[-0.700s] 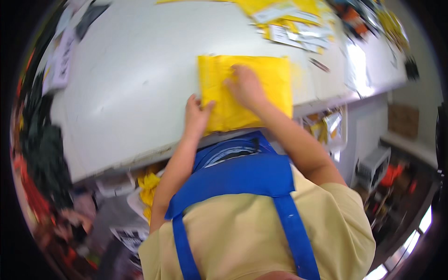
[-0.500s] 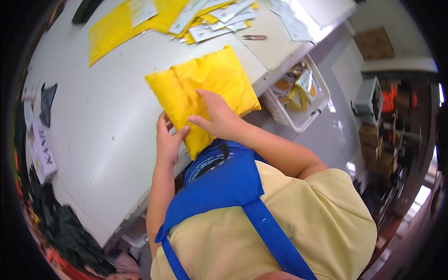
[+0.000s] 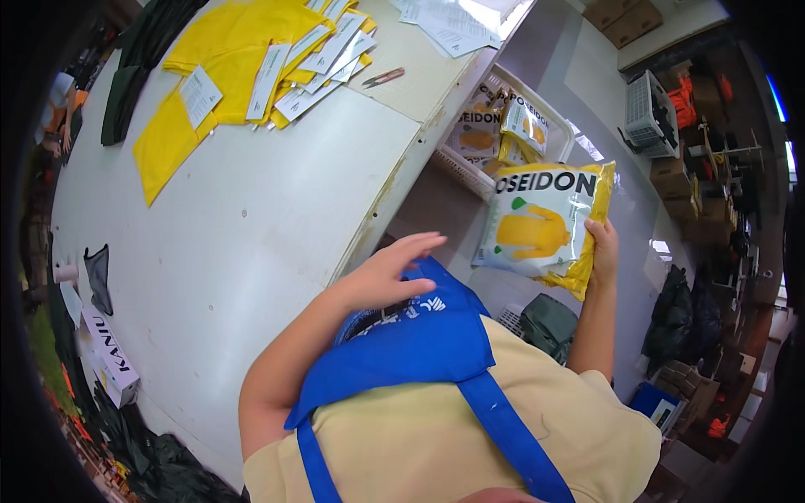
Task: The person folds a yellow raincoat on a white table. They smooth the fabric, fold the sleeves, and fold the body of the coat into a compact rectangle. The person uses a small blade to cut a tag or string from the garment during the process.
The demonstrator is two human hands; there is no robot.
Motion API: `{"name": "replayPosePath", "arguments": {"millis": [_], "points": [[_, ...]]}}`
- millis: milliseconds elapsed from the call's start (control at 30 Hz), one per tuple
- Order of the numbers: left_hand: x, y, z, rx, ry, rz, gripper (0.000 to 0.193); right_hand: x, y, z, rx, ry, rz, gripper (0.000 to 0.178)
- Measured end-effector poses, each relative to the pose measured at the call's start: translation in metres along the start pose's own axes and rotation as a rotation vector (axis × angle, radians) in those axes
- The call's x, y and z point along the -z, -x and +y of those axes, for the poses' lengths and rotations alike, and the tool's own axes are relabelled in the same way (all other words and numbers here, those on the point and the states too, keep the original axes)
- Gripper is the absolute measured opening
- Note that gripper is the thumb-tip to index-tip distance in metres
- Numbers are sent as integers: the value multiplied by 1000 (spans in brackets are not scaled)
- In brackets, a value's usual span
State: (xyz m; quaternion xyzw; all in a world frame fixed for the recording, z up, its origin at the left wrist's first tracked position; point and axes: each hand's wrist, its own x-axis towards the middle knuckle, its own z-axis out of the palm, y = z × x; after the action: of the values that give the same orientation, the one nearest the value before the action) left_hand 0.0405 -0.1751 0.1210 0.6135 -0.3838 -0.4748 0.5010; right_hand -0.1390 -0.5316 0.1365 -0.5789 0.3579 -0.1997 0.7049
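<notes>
In my right hand (image 3: 602, 250) is a plastic-wrapped package (image 3: 545, 222), with a printed picture of a yellow raincoat on its front and yellow along its edge. My fingers grip it by its right side, off the table's edge. The package hangs just in front of a white plastic basket (image 3: 464, 174) that holds several similar packages (image 3: 527, 121). My left hand (image 3: 394, 272) is held over my blue apron by the table edge. Its fingers are spread, with nothing in them.
On the white table (image 3: 243, 268) lie folded yellow garments (image 3: 168, 138) with white cards, small thread snips (image 3: 384, 78) and papers (image 3: 449, 25). Dark green cloth (image 3: 126, 96) lies at the far left, with a white box (image 3: 109, 356) nearer. A grey crate (image 3: 652, 117) stands at the right.
The package has moved from the table edge to the right, near the basket, and its printed front now shows. My left hand has let go of it; only my right hand holds it.
</notes>
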Motion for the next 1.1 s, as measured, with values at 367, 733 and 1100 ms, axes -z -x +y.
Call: {"name": "replayPosePath", "arguments": {"millis": [367, 733, 1100], "points": [[1, 72, -44, 272, 397, 490, 48, -7, -293, -9, -8, 554, 580, 82], [-107, 178, -122, 255, 886, 1063, 48, -159, -226, 42, -38, 311, -64, 54], [-73, 117, -109, 397, 615, 1184, 47, -32, -251, 204, -583, 447, 70, 24]]}}
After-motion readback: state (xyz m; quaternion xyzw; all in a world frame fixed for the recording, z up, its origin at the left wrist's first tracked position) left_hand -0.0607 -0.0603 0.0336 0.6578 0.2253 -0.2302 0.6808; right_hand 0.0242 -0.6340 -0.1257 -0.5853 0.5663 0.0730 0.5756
